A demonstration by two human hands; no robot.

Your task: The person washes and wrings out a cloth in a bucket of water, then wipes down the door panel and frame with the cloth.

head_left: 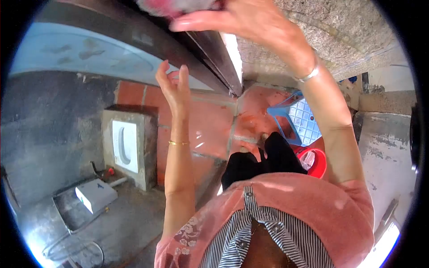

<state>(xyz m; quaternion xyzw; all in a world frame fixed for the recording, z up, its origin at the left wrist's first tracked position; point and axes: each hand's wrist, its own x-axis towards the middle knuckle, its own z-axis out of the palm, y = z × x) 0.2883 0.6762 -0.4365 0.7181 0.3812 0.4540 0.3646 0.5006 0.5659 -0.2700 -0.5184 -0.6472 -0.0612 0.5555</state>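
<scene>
My right hand (254, 22), with a silver bangle at the wrist, presses a pink and greyish-white cloth (178, 5) near the top of the view. The cloth lies by a dark door frame (210, 58), and most of it is cut off by the upper edge. Lower and to the left, my left hand (174, 85) is raised with its fingers apart and slightly curled, holding nothing. It is close to the light blue panel (103, 51) of the door. A thin gold bracelet circles that wrist.
A blue plastic stool (301, 116) and a red bucket (318, 165) with something whitish inside stand beside my feet. Red tiles (208, 129) cover the floor. To the left are a raised white squat toilet (125, 146) and a white box (96, 195). A rough wall (330, 40) rises right.
</scene>
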